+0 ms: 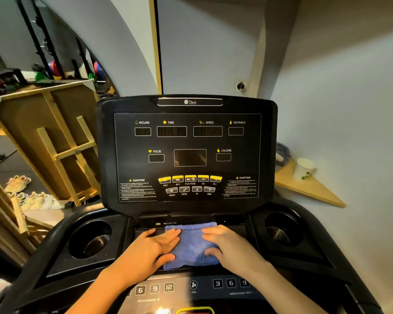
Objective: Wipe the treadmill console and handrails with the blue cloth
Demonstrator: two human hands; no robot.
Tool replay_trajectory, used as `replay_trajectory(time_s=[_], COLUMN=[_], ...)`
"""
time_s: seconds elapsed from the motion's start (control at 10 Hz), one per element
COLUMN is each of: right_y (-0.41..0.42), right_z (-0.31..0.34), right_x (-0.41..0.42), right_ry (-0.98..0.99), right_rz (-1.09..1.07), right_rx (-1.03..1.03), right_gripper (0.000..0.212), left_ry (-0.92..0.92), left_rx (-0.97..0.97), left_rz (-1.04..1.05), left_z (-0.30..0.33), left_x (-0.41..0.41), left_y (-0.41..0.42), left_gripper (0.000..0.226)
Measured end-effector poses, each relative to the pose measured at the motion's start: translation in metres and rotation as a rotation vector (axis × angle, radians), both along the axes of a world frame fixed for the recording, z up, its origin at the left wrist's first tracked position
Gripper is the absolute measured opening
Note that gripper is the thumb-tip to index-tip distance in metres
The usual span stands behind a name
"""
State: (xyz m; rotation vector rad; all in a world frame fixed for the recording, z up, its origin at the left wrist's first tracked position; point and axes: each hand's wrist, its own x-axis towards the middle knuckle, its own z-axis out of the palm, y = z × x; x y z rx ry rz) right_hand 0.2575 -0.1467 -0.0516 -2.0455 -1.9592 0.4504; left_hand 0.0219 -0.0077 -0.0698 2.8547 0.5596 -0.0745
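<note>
Nearest the viewer, a row of numbered quick-select buttons [154, 288] and a fan key [193, 285] run across the lower edge of the treadmill console [188, 155]. Both forearms reach forward over these keys, palms down. The left hand [154, 248] lies flat with its fingers [168, 237] extended and close together, the tips resting on the left edge of the blue cloth [192, 245]; its thumb lies against the cloth's lower left edge. The right hand [229, 245] is likewise palm down, fingers loosely together and slightly curled, pressing on the cloth's right half, with the thumb tucked onto the cloth. Neither hand pinches or lifts the cloth; both press it flat. The cloth is spread on the shallow tray just below the upright display panel [188, 141], between the left cup holder [91, 239] and the right cup holder [281, 230]. A curved handrail [55, 227] arcs along the left side. The display panel bears dark readouts labelled INCLINE, TIME, SPEED, DISTANCE, PULSE and CALORIE, with yellow keys [190, 179] beneath. Farther off, a paper cup [304, 168] stands on a wooden corner shelf [311, 189] at right; shoes [18, 182] lie on the floor at left.
</note>
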Motion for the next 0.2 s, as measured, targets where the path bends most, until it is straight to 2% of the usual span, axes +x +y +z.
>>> replay_trajectory(time_s=[0.1,0.2], right_y=[-0.006,-0.010], right_z=[-0.004,-0.005], right_x=[0.002,0.005], right_ry=[0.036,0.154], right_rz=[-0.008,0.026], right_rx=[0.044,0.097], right_gripper=[0.043,0.039], left_ry=[0.050,-0.159], left_rx=[-0.070,-0.244], left_rz=[-0.004,0.054], left_z=[0.006,0.028], left_x=[0.002,0.007], left_y=[0.000,-0.003], left_gripper=[0.056,0.047])
